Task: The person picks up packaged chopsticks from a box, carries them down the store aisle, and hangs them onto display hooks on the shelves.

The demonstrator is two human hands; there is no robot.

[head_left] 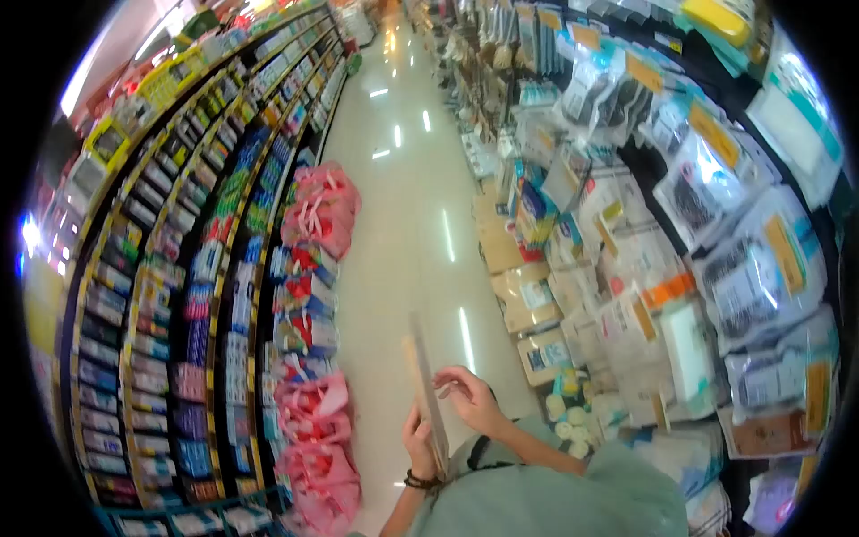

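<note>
My left hand (417, 441) is closed around the lower part of a thin flat panel (420, 385) with a pale tan edge. The panel stands upright, nearly edge-on to me, so its faces and exact kind cannot be made out. To its right is my right hand (472, 400), fingers bent and apart, the tips close to the panel's face. Whether they touch it I cannot tell. Nothing shows in that hand. A dark bracelet (420, 481) circles my left wrist.
A shop aisle with a shiny pale floor (394, 242) runs ahead. Shelves of small boxed goods (192, 380) line the left, with pink bags (318, 210) along their foot. Packaged goods (743, 286) hang on the right, above tan packages (526, 297) low beside the floor.
</note>
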